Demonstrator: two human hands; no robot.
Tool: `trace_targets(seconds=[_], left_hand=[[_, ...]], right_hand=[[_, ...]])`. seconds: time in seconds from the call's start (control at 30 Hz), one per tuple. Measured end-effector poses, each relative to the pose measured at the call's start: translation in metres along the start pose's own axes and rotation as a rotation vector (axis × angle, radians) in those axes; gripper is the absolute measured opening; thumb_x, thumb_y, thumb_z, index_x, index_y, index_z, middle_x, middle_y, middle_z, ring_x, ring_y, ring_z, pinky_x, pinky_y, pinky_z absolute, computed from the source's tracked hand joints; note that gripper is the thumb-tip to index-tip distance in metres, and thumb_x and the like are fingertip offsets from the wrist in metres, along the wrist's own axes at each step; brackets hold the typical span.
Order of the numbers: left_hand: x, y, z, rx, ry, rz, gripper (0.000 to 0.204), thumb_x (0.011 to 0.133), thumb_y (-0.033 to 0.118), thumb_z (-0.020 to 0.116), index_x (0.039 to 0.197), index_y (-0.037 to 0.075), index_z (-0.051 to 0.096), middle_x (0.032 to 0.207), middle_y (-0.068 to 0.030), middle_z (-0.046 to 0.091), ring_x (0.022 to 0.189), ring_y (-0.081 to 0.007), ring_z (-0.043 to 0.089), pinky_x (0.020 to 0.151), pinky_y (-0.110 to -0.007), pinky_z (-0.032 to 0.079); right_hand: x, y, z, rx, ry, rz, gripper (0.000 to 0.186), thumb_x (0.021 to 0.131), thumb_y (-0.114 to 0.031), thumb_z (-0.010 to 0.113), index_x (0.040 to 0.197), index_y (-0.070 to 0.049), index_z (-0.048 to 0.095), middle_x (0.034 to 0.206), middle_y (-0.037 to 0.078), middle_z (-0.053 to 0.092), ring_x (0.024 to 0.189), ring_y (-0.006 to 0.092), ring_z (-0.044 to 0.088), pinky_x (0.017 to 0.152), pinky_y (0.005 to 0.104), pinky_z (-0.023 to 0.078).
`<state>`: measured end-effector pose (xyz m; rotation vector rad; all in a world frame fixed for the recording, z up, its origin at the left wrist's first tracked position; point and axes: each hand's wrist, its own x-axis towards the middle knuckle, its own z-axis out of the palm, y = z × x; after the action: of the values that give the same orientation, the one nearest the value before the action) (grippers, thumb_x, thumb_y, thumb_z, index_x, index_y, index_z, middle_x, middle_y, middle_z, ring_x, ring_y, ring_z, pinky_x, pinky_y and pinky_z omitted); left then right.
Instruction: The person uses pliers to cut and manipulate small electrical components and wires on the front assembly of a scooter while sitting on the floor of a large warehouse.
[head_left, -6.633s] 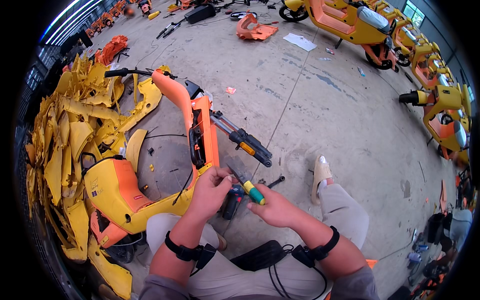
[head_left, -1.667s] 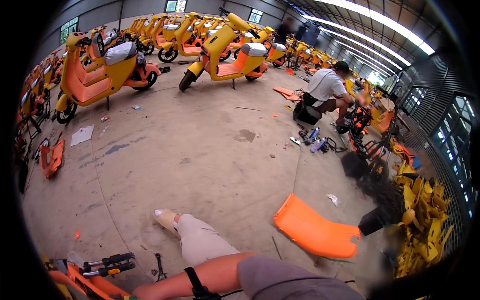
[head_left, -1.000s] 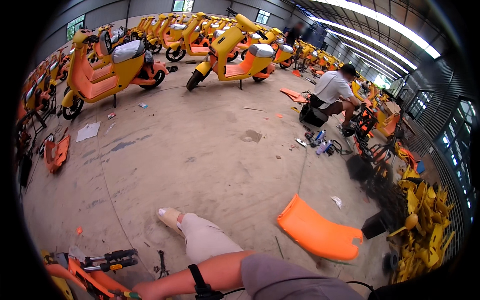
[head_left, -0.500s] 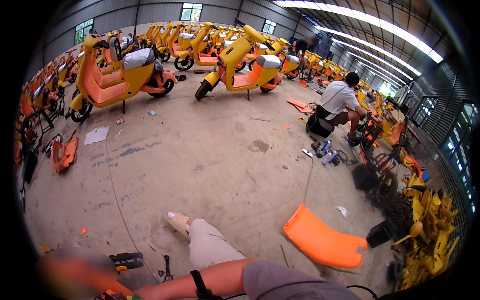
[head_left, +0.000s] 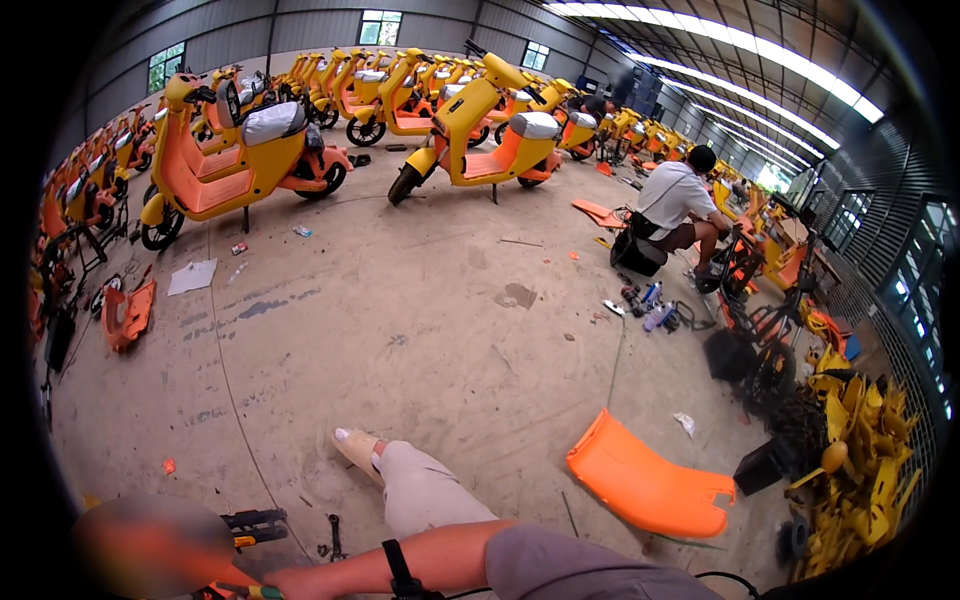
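Observation:
Along the lower edge my right forearm, with a black strap around it, reaches leftward from a grey-brown sleeve. My right hand (head_left: 288, 581) is closed at the bottom edge, with a tool with a green handle (head_left: 266, 592) at its fingers; most of the tool and the fingertips are cut off. Just beyond the hand is an orange part (head_left: 228, 574), largely covered by a blurred patch. A black piece with a yellow edge (head_left: 255, 522) shows above it. Near my forearm a dark wrench-like tool (head_left: 335, 537) lies on the floor. My left hand is out of view.
An orange curved panel (head_left: 650, 480) lies right of my bent leg (head_left: 425, 490). Yellow scrap panels (head_left: 855, 470) pile up at far right. A seated person (head_left: 678, 200) is by a stripped scooter frame. Yellow-orange scooters (head_left: 490, 130) stand in rows behind. Another orange panel (head_left: 128, 315) lies left.
My right hand has shifted slightly left and up, and more of the green handle shows. The far worker among the scooters has bent lower. The view has tilted a little.

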<state>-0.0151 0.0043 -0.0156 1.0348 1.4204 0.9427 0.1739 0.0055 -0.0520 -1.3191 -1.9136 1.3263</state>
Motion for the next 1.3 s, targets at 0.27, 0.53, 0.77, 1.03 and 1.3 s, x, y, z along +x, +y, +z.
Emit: trace_targets(seconds=[0.27, 0.53, 0.77, 1.03, 1.3], left_hand=[[0.002, -0.002, -0.001, 0.074, 0.018, 0.069, 0.031, 0.093, 0.025, 0.064, 0.114, 0.003, 0.064, 0.076, 0.0012, 0.056, 0.061, -0.0079, 0.044, 0.051, -0.023, 0.033], [0.003, 0.003, -0.018, 0.127, 0.143, 0.103, 0.030, 0.091, 0.021, 0.065, 0.108, -0.004, 0.064, 0.066, 0.0033, 0.046, 0.052, -0.0065, 0.034, 0.046, -0.024, 0.025], [-0.010, 0.018, 0.005, 0.247, 0.088, 0.152, 0.035, 0.091, 0.025, 0.064, 0.105, -0.007, 0.063, 0.076, -0.0102, 0.057, 0.065, -0.0177, 0.048, 0.057, -0.032, 0.040], [-0.022, 0.038, 0.003, 0.252, 0.064, 0.027, 0.032, 0.092, 0.023, 0.061, 0.101, -0.008, 0.062, 0.086, -0.0125, 0.060, 0.076, -0.0208, 0.053, 0.068, -0.033, 0.044], [-0.021, 0.036, 0.011, 0.198, 0.095, 0.145, 0.032, 0.091, 0.015, 0.061, 0.107, -0.012, 0.062, 0.099, -0.0154, 0.063, 0.088, -0.0212, 0.056, 0.079, -0.032, 0.045]], right_hand=[[-0.022, -0.023, -0.020, 0.080, 0.003, 0.007, 0.035, 0.075, -0.012, 0.060, 0.108, -0.002, 0.061, 0.098, 0.023, 0.067, 0.095, 0.0367, 0.065, 0.081, 0.0450, 0.052], [-0.033, -0.063, -0.027, -0.139, 0.236, -0.110, 0.043, 0.082, -0.035, 0.065, 0.111, -0.004, 0.061, 0.100, 0.021, 0.067, 0.095, 0.0363, 0.064, 0.080, 0.0459, 0.052], [-0.016, -0.004, -0.010, -0.256, 0.462, -0.272, 0.043, 0.081, -0.009, 0.051, 0.123, -0.002, 0.053, 0.091, 0.022, 0.066, 0.081, 0.0366, 0.067, 0.069, 0.0430, 0.052], [-0.032, -0.060, -0.041, 0.022, 0.055, 0.019, 0.037, 0.081, -0.037, 0.067, 0.106, -0.009, 0.064, 0.100, 0.018, 0.068, 0.092, 0.0328, 0.066, 0.075, 0.0443, 0.051], [-0.014, -0.017, 0.006, -0.357, 0.666, -0.204, 0.032, 0.086, -0.031, 0.059, 0.109, -0.009, 0.062, 0.093, 0.014, 0.067, 0.081, 0.0318, 0.066, 0.067, 0.0379, 0.052]])
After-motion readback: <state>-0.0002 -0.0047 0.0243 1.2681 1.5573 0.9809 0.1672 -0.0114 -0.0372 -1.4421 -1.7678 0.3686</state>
